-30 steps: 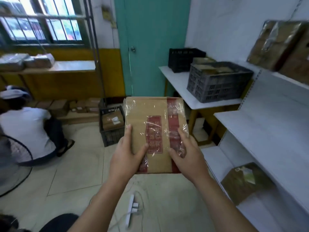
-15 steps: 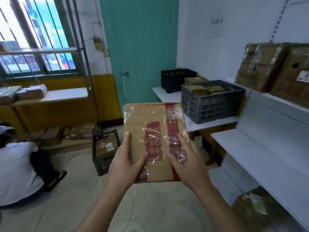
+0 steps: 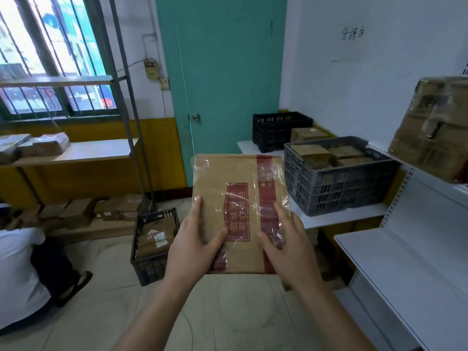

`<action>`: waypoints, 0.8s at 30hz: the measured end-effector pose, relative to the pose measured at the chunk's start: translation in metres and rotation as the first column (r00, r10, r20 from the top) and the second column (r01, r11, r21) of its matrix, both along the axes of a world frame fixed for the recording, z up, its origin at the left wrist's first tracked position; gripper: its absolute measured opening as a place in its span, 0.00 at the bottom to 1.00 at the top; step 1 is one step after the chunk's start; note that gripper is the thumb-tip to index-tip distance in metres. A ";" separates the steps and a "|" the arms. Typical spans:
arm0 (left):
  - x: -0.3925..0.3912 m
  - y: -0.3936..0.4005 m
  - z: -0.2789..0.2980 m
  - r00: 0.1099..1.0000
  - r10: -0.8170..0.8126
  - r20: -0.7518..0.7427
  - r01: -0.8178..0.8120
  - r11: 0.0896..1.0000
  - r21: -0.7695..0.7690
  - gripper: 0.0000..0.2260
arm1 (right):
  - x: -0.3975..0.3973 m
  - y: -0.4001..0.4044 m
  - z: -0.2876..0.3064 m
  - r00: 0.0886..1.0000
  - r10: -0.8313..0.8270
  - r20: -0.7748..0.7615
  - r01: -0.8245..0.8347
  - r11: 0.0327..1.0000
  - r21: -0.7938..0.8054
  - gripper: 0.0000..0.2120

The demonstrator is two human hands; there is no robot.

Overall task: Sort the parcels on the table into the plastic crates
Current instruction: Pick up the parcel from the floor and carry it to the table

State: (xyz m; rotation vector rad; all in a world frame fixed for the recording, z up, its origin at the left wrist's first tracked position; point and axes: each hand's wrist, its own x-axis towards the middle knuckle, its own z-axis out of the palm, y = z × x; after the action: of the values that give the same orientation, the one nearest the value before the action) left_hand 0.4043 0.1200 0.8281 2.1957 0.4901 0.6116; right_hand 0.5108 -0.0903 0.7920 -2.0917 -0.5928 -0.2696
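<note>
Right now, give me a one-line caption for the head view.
Both hands, left and right, hold a film-wrapped parcel before the grey crate.

Parcel storeroom: shelves [image 3: 405, 269], crates [image 3: 336, 178].

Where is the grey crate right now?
In the head view, the grey crate sits on the white table at right, in front of the black crate and just right of the held parcel.
</note>
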 end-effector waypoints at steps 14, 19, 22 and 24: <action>0.194 0.154 -0.002 1.000 -0.015 -0.002 0.015 1.000 -0.025 0.46 | 0.190 0.147 0.007 1.000 0.024 -0.009 -0.025 0.998 -0.057 0.41; 0.260 0.184 -0.005 0.997 -0.064 -0.044 0.062 0.997 -0.038 0.47 | 0.245 0.172 -0.002 0.999 -0.009 -0.036 0.007 0.998 -0.061 0.42; 0.302 0.199 -0.013 0.996 -0.079 -0.044 0.079 0.997 -0.019 0.46 | 0.288 0.187 -0.007 0.998 -0.025 -0.050 0.023 0.998 -0.058 0.43; 0.334 0.211 -0.019 0.995 -0.081 -0.059 0.080 0.997 -0.018 0.46 | 0.317 0.199 -0.014 0.998 -0.037 -0.052 0.034 0.998 -0.058 0.42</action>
State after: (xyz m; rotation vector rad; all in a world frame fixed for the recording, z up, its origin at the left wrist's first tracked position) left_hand 0.7380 0.3313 0.8089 2.2126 0.4339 0.4989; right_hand 0.8281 0.1090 0.7784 -2.1596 -0.5381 -0.2194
